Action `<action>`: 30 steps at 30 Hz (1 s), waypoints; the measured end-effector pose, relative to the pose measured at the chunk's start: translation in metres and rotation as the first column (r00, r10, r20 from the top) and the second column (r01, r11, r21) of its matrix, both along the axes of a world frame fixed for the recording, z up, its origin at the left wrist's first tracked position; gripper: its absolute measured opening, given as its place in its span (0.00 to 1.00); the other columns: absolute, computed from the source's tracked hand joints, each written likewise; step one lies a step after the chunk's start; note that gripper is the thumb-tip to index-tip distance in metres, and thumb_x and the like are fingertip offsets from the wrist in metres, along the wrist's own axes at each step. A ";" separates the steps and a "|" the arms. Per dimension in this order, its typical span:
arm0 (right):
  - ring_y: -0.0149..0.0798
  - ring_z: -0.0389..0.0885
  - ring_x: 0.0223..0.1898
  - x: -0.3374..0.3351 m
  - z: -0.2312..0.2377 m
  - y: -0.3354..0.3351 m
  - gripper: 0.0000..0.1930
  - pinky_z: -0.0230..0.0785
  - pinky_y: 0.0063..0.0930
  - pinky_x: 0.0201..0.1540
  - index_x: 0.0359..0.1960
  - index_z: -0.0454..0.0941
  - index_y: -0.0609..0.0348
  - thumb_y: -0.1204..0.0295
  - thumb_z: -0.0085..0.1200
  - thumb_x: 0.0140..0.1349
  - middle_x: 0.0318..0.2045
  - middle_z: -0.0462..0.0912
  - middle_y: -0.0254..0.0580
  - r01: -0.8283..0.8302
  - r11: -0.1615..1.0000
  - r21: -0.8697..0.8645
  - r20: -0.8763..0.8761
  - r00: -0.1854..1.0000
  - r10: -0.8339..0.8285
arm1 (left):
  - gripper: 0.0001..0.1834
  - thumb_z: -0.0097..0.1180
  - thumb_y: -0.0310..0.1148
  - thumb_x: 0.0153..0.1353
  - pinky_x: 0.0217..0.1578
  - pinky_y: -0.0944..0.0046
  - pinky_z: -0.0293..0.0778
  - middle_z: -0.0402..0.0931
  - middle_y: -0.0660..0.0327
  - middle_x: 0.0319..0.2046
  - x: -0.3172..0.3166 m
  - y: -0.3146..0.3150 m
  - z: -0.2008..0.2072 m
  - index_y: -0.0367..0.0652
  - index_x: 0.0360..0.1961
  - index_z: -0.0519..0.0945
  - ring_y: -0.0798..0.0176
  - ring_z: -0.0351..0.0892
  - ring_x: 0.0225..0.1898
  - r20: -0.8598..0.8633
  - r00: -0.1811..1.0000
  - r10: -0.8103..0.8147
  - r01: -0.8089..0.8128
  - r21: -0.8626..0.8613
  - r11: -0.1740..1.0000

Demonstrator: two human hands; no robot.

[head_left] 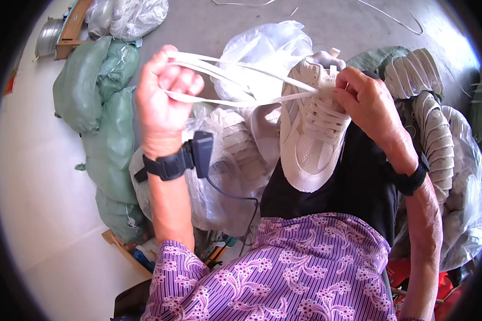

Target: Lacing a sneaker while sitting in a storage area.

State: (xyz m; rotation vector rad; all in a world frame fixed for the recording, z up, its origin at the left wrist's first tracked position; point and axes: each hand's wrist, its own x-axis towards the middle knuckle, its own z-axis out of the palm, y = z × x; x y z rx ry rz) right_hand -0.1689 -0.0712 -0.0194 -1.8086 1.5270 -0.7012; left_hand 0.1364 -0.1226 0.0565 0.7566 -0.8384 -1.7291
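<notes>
While half-curled left hand (166, 101) grips white laces (219, 101) (hands well apart), right hand (372, 101) pinches edge of beige shoe (313, 150).

The left grip (166, 101) is facing upward, fingers (183, 83) curled; the right grip (370, 100) is pinching, wrist (404, 159) bent inward; both forearms (170, 208) are extending forward.

Pale shoe (310, 139) partly covered by my right hand (367, 99), something pale (266, 134) behind it — too hidden to name, my right forearm (426, 230) cut off below, plastic bag (136, 16) cropped above.
</notes>
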 end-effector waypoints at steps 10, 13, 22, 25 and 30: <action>0.34 0.77 0.28 -0.009 0.008 0.013 0.05 0.70 0.26 0.32 0.34 0.75 0.62 0.79 0.55 0.55 0.27 0.77 0.41 0.152 0.983 -0.099 0.069 0.987 -0.145 | 0.06 0.51 0.31 0.65 0.30 0.64 0.63 0.58 0.72 0.16 0.020 -0.055 0.002 0.39 0.36 0.75 0.73 0.58 0.19 0.304 0.835 0.459 -0.421 -0.184 0.888; 0.27 0.74 0.28 -0.005 0.015 0.018 0.05 0.69 0.23 0.33 0.35 0.75 0.62 0.79 0.55 0.56 0.27 0.76 0.34 0.191 0.981 -0.023 0.137 0.973 -0.186 | 0.13 0.50 0.31 0.66 0.37 0.65 0.73 0.70 0.64 0.24 0.012 -0.044 0.009 0.33 0.46 0.76 0.67 0.72 0.27 0.510 0.740 0.439 -0.231 -0.421 0.877; 0.32 0.72 0.47 0.026 0.052 0.014 0.21 0.63 0.27 0.53 0.58 0.71 0.58 0.62 0.51 0.67 0.42 0.78 0.37 -0.108 0.994 -0.011 0.462 0.881 0.101 | 0.10 0.45 0.32 0.68 0.32 0.74 0.68 0.70 0.68 0.28 -0.087 0.037 -0.017 0.39 0.42 0.76 0.76 0.68 0.28 0.634 0.738 -0.232 0.492 -0.270 0.828; 0.26 0.72 0.38 0.022 0.051 0.016 0.14 0.66 0.20 0.44 0.51 0.74 0.61 0.67 0.49 0.69 0.37 0.78 0.32 -0.217 0.961 0.172 0.565 0.821 0.084 | 0.09 0.44 0.28 0.68 0.33 0.74 0.68 0.71 0.68 0.28 -0.077 0.039 -0.018 0.38 0.42 0.76 0.76 0.69 0.28 0.585 0.762 -0.279 0.496 -0.248 0.832; 0.26 0.72 0.31 0.000 0.048 0.020 0.07 0.65 0.21 0.36 0.38 0.76 0.64 0.72 0.49 0.67 0.27 0.77 0.33 -0.163 0.982 0.091 0.264 0.955 0.134 | 0.11 0.45 0.29 0.67 0.29 0.75 0.67 0.72 0.70 0.26 -0.054 0.046 -0.024 0.39 0.45 0.77 0.77 0.69 0.26 0.628 0.763 -0.155 0.376 -0.236 0.896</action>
